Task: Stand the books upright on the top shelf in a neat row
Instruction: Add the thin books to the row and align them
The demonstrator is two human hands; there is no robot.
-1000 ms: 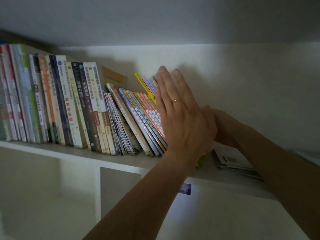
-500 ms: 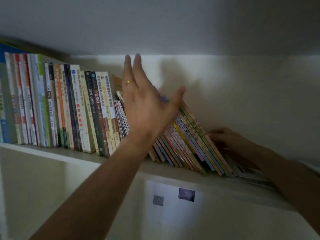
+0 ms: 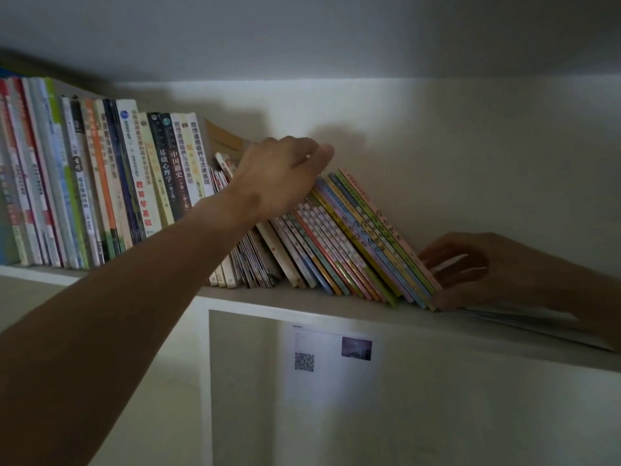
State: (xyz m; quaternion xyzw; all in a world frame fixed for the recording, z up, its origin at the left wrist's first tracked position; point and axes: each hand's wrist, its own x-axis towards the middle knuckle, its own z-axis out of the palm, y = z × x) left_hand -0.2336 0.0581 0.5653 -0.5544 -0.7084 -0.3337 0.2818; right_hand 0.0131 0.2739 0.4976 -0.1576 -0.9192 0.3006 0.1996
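Observation:
Several thin colourful books (image 3: pixel 353 237) lean leftwards on the top shelf (image 3: pixel 302 302), against a bundle of thin magazines (image 3: pixel 248 264). My left hand (image 3: pixel 279 176) reaches over their top edges, its fingers curled down behind them and gripping. Left of it, a long row of upright books (image 3: pixel 100 183) fills the shelf. My right hand (image 3: pixel 497 267) is at the foot of the outermost leaning book, curled in a C around what look like thin white booklets. More flat booklets (image 3: pixel 524 319) lie under that wrist.
A brown book (image 3: pixel 221 137) leans against the back wall behind the row. The ceiling of the compartment sits close above the books. Below the shelf, a sheet with a QR code (image 3: pixel 329 354) hangs on the back panel. A vertical divider (image 3: pixel 205 381) splits the lower compartments.
My left hand went from flat against the leaning books, to raised and open, to curled over their tops. More leaning books are now uncovered. My right hand slid to their base.

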